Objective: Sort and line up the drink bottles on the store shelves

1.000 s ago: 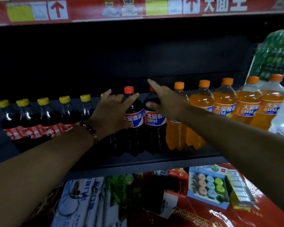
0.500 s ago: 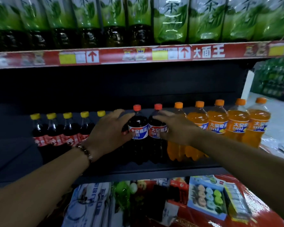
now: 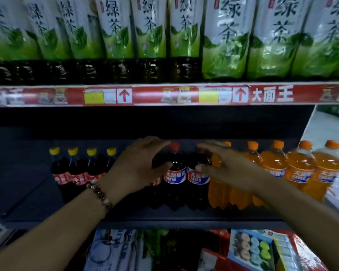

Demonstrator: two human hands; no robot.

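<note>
- Two hands reach onto the middle shelf [image 3: 164, 219], each at a dark cola bottle.
- Left hand [image 3: 137, 165], a bead bracelet [image 3: 100, 194] on its wrist, curls round the shoulder of the left cola [image 3: 173, 178]: fingers over the top near the red cap [image 3: 174, 146], thumb against the front of the bottle just above the label.
- Right hand [image 3: 225, 169] curls the same way round the right cola [image 3: 197, 177]: fingers above the shoulder, thumb at the label's top edge. The picture is blurred, so how firmly either hand grips cannot be told.
- The two colas stand upright and touching, side by side, near the front of the shelf, red-white-blue labels facing out.
- Left of them, behind the left wrist, four small dark bottles [image 3: 74, 169] with yellow caps and red labels stand in a row, set further back.
- Right of them, orange soda bottles [image 3: 299, 169] with orange caps line up toward the shelf's right end; the nearest ones are partly hidden behind the right hand and forearm.
- Above, a red price strip [image 3: 184, 94] with white arrows and yellow tags fronts the upper shelf, which carries a row of green tea bottles [image 3: 225, 42].
- Below the middle shelf, a blue tray of small round items [image 3: 250, 249] sits among packaged goods.
</note>
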